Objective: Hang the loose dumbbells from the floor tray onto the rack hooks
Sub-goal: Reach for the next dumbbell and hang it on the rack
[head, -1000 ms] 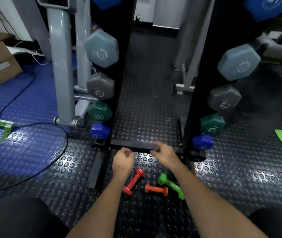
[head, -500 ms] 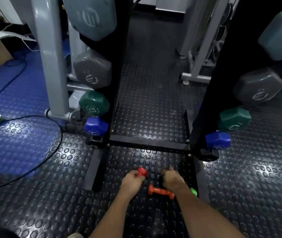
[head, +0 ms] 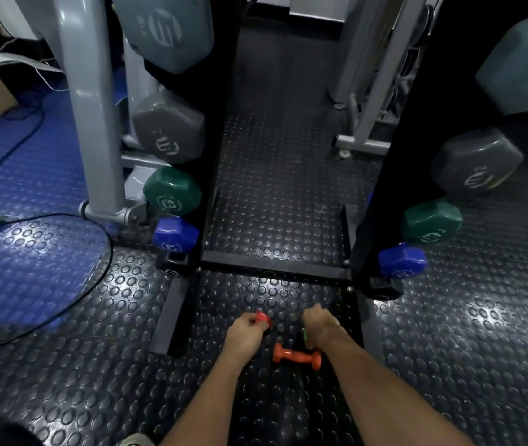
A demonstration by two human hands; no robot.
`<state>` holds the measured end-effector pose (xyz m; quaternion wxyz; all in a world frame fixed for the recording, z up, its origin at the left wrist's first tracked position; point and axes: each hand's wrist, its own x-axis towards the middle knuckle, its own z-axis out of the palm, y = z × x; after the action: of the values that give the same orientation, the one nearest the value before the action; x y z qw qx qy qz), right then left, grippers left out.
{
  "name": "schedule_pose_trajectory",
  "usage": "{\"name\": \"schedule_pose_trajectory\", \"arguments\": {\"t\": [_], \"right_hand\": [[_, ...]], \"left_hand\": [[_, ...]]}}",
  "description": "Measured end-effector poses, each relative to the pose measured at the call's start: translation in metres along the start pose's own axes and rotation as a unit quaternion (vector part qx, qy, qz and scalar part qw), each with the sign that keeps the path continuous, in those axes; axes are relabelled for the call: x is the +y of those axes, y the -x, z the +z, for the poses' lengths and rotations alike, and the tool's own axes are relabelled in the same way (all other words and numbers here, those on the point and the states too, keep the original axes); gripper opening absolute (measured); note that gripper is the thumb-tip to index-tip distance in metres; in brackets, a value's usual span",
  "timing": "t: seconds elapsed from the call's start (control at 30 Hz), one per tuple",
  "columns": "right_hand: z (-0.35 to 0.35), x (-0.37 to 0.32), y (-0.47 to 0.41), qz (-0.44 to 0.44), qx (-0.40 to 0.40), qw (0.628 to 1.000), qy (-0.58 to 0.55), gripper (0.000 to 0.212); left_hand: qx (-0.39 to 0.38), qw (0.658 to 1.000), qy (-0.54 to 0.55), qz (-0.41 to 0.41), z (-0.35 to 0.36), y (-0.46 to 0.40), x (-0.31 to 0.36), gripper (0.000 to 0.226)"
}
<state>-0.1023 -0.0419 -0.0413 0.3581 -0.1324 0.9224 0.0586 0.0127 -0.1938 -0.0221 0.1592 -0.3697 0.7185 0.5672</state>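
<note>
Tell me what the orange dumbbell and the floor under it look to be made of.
Orange dumbbell: seemingly a vinyl or neoprene coating, judging by its uniform bright colour and soft matte sheen; the core is hidden. Floor: likely black rubber matting, given its raised round studs with dull glossy highlights.

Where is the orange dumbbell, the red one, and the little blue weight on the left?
Orange dumbbell (head: 295,356): head view, on its handle.
Red dumbbell (head: 261,317): head view, on the end showing above the left hand.
Blue weight (head: 174,235): head view, on its hexagonal face.

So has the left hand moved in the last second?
Yes. The left hand came back from the rack's crossbar and now grips the red dumbbell.
</note>
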Motion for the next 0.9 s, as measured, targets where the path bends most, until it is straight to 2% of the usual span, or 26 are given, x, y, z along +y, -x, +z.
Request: {"name": "schedule_pose_trajectory", "arguments": {"t": [0.1, 0.17, 0.23, 0.33, 0.4, 0.5, 0.63, 0.73, 0.83, 0.9], "right_hand": [[-0.031, 0.005, 0.024, -0.008, 0.031, 0.999, -0.012, 0.044], [-0.050, 0.006, 0.037, -0.016, 0.060, 0.998, -0.029, 0.054], [-0.077, -0.003, 0.060, -0.042, 0.096, 0.992, -0.065, 0.055], [-0.120, -0.023, 0.098, -0.091, 0.135, 0.981, -0.107, 0.050], [-0.145, -0.037, 0.124, -0.137, 0.175, 0.965, -0.142, 0.050], [-0.170, -0.056, 0.161, -0.190, 0.231, 0.940, -0.167, 0.058], [-0.198, -0.083, 0.205, -0.257, 0.293, 0.903, -0.180, 0.069], [-0.224, -0.099, 0.230, -0.301, 0.287, 0.890, -0.189, 0.081], [-0.250, -0.107, 0.247, -0.357, 0.273, 0.874, -0.184, 0.071], [-0.269, -0.110, 0.259, -0.395, 0.258, 0.854, -0.219, 0.066]], "left_hand": [[-0.017, 1.000, 0.003, -0.005, 0.001, 0.013, 0.009, 0.028], [-0.027, 0.999, 0.028, -0.030, 0.001, 0.023, 0.014, 0.022], [-0.034, 0.994, 0.081, -0.069, -0.001, 0.035, 0.021, 0.021], [-0.049, 0.971, 0.201, -0.121, -0.012, 0.052, 0.040, 0.033], [-0.041, 0.947, 0.290, -0.131, -0.022, 0.063, 0.056, 0.037], [-0.026, 0.909, 0.405, -0.099, -0.041, 0.082, 0.087, 0.043], [0.071, 0.817, 0.571, -0.026, -0.075, 0.101, 0.126, 0.028], [0.133, 0.772, 0.620, 0.042, -0.097, 0.115, 0.147, 0.031], [0.208, 0.722, 0.654, 0.089, -0.121, 0.136, 0.171, 0.026], [0.244, 0.691, 0.669, 0.124, -0.140, 0.150, 0.189, 0.021]]}}
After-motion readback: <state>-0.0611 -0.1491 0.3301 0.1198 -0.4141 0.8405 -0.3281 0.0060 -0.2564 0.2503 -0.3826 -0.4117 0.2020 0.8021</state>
